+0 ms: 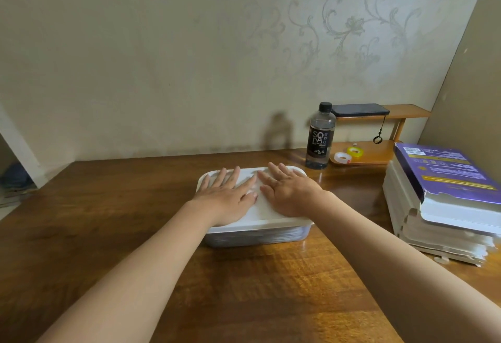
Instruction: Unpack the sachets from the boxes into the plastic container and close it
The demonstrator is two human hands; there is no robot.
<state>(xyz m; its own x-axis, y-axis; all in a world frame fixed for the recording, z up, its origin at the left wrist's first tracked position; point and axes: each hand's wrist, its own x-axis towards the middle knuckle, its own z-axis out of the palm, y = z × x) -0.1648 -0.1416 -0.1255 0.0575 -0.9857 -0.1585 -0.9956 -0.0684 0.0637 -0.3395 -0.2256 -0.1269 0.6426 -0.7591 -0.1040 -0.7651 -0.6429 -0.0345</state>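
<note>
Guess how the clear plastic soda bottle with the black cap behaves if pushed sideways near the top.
The clear plastic soda bottle stands tall and narrow on the wooden table, so a high push would probably tip it. Once down, its round body would likely roll. Its black cap is on, so spilling seems unlikely; weight unclear.

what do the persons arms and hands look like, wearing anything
Two bare hands, the left hand and the right hand, with no gloves, rings or watch in view. The left forearm and right forearm are bare up to the frame edge, with no sleeve or bracelet showing.
</note>
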